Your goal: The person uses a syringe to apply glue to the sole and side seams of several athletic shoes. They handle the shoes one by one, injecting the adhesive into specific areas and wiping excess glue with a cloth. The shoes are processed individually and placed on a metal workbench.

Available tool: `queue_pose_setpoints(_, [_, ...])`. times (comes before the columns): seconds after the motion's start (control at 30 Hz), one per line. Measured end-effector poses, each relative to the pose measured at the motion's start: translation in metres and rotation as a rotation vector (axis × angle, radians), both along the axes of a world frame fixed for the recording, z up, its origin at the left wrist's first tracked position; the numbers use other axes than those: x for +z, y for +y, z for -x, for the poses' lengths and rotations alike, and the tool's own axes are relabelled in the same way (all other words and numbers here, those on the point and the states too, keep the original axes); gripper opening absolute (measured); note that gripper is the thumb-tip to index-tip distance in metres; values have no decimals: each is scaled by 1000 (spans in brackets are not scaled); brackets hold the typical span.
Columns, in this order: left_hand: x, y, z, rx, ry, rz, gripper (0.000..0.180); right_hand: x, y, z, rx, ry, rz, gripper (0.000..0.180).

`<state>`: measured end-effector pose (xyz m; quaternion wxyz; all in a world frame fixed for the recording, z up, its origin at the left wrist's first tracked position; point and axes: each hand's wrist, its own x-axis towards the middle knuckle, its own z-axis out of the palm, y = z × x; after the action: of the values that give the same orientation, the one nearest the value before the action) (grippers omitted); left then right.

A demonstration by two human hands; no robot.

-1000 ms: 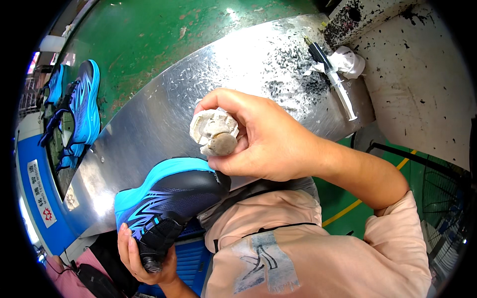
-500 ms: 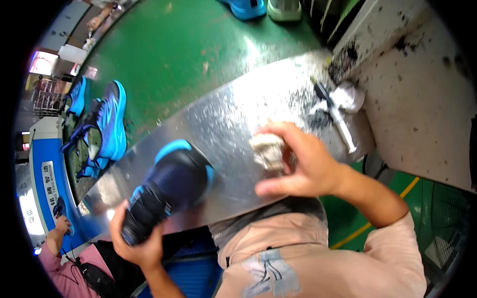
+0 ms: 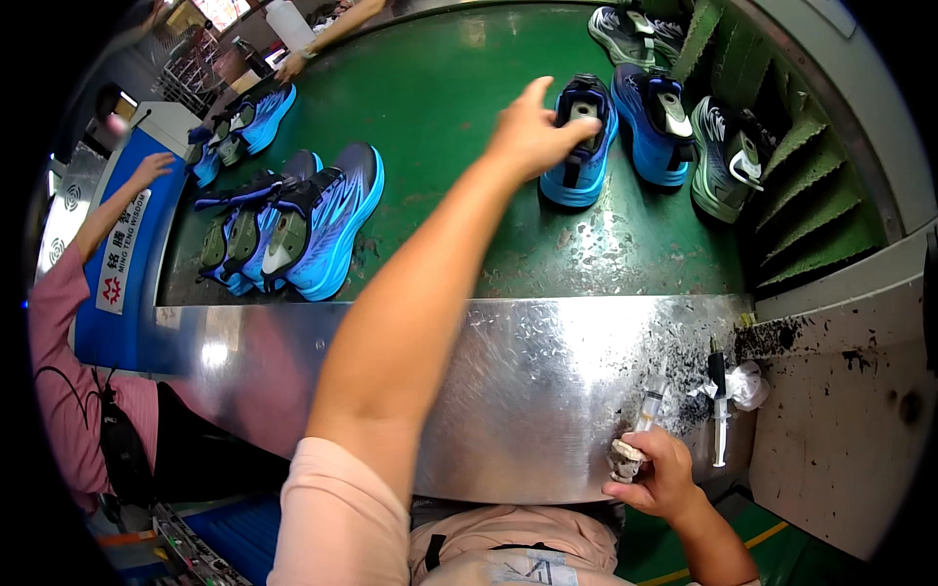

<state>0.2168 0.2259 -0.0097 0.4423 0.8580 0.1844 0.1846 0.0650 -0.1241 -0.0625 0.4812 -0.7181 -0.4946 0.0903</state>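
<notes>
My left hand (image 3: 535,137) reaches far over the green belt with its fingers apart. Its thumb lies over the opening of a blue running shoe (image 3: 578,184); whether it touches is hard to tell. Close to my body, my right hand (image 3: 666,477) is closed on a crumpled off-white lump (image 3: 625,459), its material unclear. Just beyond that lump a clear syringe (image 3: 650,402) lies on the metal ledge, its lower end hidden by the hand. Right of it are a second syringe (image 3: 721,420) with a dark front part and a wad of white material (image 3: 748,386).
The metal ledge (image 3: 528,391) borders the green belt (image 3: 430,117). Another blue shoe (image 3: 657,127) and a green shoe (image 3: 721,161) stand by green curtain strips (image 3: 811,210). More blue shoes (image 3: 327,225) sit left. A co-worker in a pink sleeve (image 3: 63,293) is at the far left.
My left hand has let go of the dark blue shoe it held over the ledge and now stretches out over the belt. The right hand keeps the off-white lump, now nearer my body. The view has turned.
</notes>
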Motion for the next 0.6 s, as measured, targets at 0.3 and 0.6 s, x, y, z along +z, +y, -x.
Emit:
queue_pose_setpoints(0.3, [-16, 138, 264, 634, 43, -421, 66, 2, -4, 1, 4, 96, -8, 62])
queue_pose_setpoints(0.6, [60, 111, 296, 327, 140, -312, 34, 10, -4, 7, -129, 242, 16, 56])
